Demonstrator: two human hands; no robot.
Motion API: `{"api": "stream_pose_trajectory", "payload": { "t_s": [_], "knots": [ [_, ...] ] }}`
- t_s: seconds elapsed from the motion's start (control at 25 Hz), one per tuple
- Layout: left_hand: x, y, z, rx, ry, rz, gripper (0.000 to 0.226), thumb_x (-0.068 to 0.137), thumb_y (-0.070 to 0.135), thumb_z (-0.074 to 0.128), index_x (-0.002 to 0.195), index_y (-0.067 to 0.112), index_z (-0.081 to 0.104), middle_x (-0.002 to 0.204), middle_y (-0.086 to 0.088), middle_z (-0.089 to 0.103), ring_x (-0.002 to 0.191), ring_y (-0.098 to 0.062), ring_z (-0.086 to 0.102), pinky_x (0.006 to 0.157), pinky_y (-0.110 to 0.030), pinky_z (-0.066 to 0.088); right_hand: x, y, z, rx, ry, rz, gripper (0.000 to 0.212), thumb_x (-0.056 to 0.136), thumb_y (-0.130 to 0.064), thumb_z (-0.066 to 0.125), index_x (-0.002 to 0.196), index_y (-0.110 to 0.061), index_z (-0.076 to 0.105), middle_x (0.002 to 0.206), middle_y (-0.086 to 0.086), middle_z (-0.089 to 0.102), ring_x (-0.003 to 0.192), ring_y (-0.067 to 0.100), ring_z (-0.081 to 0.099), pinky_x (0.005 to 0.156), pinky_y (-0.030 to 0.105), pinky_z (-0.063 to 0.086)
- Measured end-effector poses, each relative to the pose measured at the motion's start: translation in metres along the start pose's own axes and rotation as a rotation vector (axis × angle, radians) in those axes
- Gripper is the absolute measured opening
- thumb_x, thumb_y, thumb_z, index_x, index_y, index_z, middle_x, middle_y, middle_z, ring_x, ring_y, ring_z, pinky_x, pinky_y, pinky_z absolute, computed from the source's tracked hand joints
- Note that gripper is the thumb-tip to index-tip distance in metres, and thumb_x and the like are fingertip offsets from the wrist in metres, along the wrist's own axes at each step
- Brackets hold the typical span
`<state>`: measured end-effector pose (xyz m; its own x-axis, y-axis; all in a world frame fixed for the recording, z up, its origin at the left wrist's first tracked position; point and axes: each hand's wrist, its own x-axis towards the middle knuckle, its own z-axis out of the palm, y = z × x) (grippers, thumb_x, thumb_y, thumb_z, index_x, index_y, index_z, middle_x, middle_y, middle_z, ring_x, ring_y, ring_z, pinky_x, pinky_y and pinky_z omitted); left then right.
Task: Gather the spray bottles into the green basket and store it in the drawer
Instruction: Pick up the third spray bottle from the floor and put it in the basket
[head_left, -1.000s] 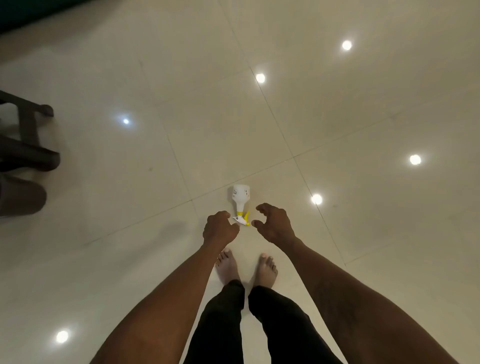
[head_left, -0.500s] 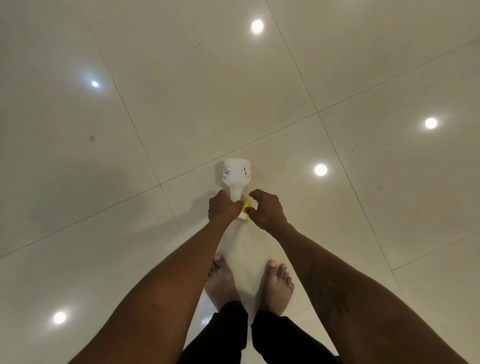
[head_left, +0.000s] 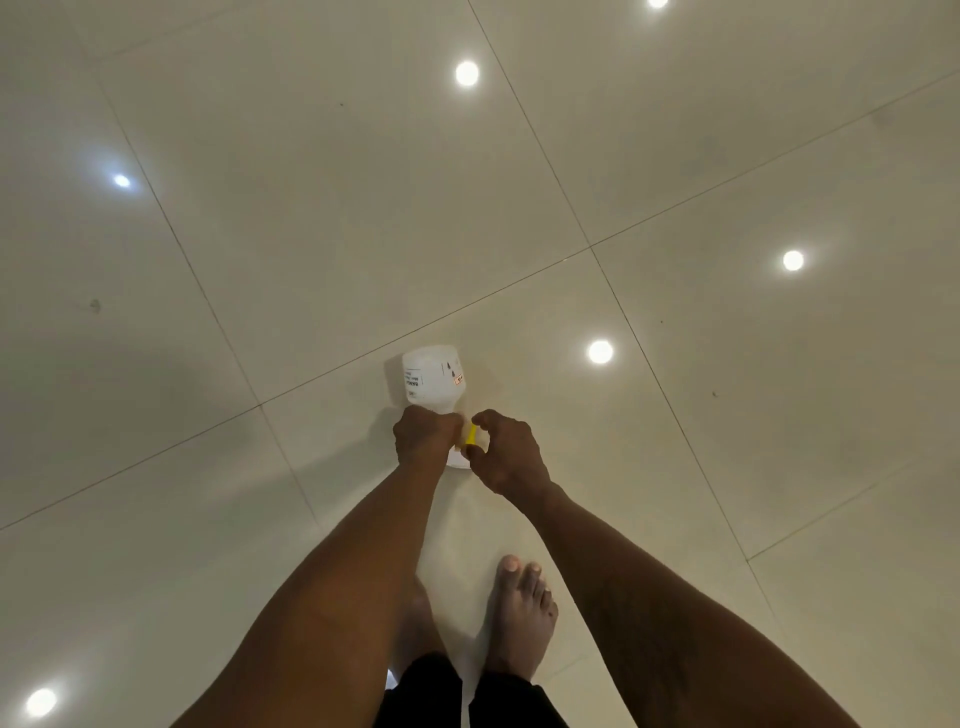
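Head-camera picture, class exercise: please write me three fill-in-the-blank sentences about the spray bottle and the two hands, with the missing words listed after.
1. The white spray bottle has a trigger coloured ______.
2. The hand closed around the bottle's neck is the ______ hand.
3. The right hand has its fingers at the bottle's ______ end, not its base.
4. The bottle lies over a pale ______ floor crossed by thin joint lines.

Missing words: yellow; left; trigger; tiled

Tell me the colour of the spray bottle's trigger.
Yellow. The trigger shows between the two hands on the white spray bottle, in the head view.
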<state>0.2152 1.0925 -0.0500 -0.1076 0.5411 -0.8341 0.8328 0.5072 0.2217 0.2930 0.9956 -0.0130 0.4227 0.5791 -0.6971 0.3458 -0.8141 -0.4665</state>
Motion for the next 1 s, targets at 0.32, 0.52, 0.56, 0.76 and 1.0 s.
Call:
{"api": "stream_pose_trajectory", "payload": {
  "t_s": [0.32, 0.52, 0.56, 0.76, 1.0],
  "knots": [
    [-0.068, 0.01, -0.051, -0.71, -0.221, -0.276, 0.043, 0.068, 0.01, 0.082, 0.105, 0.002, 0.06, 0.101, -0.021, 0.069, 0.078, -0.031, 0.074, 0.069, -0.044, 0.063, -0.051, -0.03, -0.03, 0.199, 0.115, 0.141, 0.065, 0.086, -0.048, 0.071, 0.137, -0.012, 0.052, 0.128, 0.006, 0.065, 0.117, 0.026, 0.059, 0.092, 0.032, 0.045],
    [-0.176, 0.035, -0.121, -0.93, -0.368, -0.32, 0.038, 0.08, 0.011, 0.076, 0.114, 0.002, 0.06, 0.099, -0.021, 0.07, 0.085, -0.03, 0.072, 0.08, -0.04, 0.061, -0.134, -0.08, -0.097, 0.42, 0.224, 0.056, 0.055, 0.079, -0.028, 0.081, 0.128, -0.021, 0.058, 0.097, -0.005, 0.067, 0.085, 0.015, 0.071, 0.078, 0.028, 0.055],
    [-0.2, 0.042, -0.136, -0.964, -0.382, -0.312, 0.034, 0.082, 0.012, 0.075, 0.112, 0.002, 0.061, 0.099, -0.02, 0.07, 0.085, -0.029, 0.071, 0.083, -0.039, 0.06, -0.152, -0.088, -0.114, 0.476, 0.222, 0.055, 0.056, 0.076, -0.032, 0.084, 0.126, -0.024, 0.059, 0.094, -0.009, 0.067, 0.08, 0.009, 0.071, 0.076, 0.026, 0.056],
    [-0.341, 0.081, -0.196, -0.981, -0.458, -0.261, 0.026, 0.086, 0.014, 0.071, 0.108, 0.002, 0.062, 0.095, -0.018, 0.068, 0.081, -0.027, 0.069, 0.076, -0.033, 0.06, -0.253, -0.135, -0.193, 0.473, 0.197, -0.04, 0.025, 0.077, -0.039, 0.082, 0.095, -0.026, 0.073, 0.073, -0.011, 0.073, 0.065, 0.001, 0.067, 0.067, 0.026, 0.052],
    [-0.455, 0.097, -0.223, -0.916, -0.496, -0.193, 0.038, 0.087, 0.019, 0.071, 0.116, -0.002, 0.059, 0.107, -0.022, 0.067, 0.094, -0.031, 0.069, 0.089, -0.042, 0.058, -0.352, -0.16, -0.261, 0.491, 0.28, -0.079, 0.012, 0.082, -0.036, 0.077, 0.085, -0.025, 0.075, 0.062, -0.004, 0.066, 0.053, 0.005, 0.051, 0.056, 0.019, 0.041]
  ]
}}
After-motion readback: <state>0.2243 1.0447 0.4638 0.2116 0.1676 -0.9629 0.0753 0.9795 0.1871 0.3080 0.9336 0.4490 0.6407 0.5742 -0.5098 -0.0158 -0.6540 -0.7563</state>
